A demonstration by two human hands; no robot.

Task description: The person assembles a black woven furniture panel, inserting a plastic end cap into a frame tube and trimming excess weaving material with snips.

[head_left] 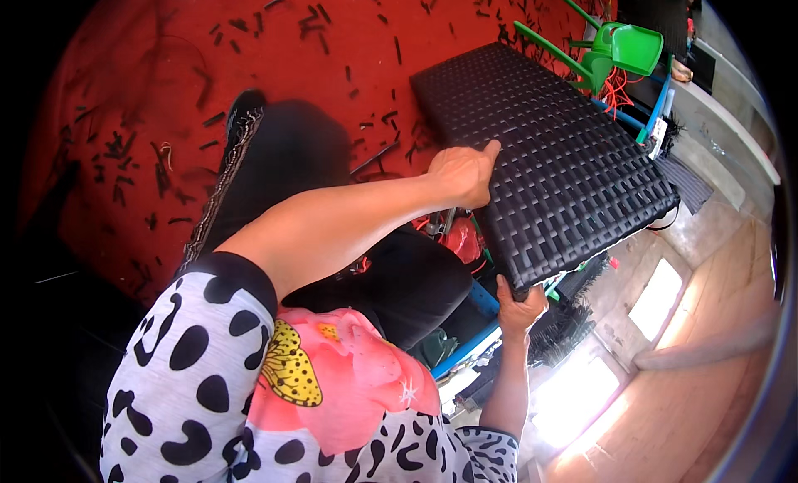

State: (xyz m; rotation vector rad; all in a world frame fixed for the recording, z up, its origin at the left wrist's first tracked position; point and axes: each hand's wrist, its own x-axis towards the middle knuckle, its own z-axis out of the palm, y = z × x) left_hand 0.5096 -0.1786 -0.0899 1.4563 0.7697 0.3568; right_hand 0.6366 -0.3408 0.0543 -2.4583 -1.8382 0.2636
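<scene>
The black woven wicker rectangular panel (540, 159) lay at two o'clock. Left hand (465, 174) pressed its near edge, fingers curled; right hand (519, 304) gripped its lower corner. Red scrap-littered floor (166, 84) lay open toward ten o'clock.

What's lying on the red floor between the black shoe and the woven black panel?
In the head view, the red floor between the black shoe and the woven panel holds only scattered short dark strip offcuts; nothing larger lies there.

black woven panel (549, 159); red floor (166, 84); green chair (619, 46).
</scene>
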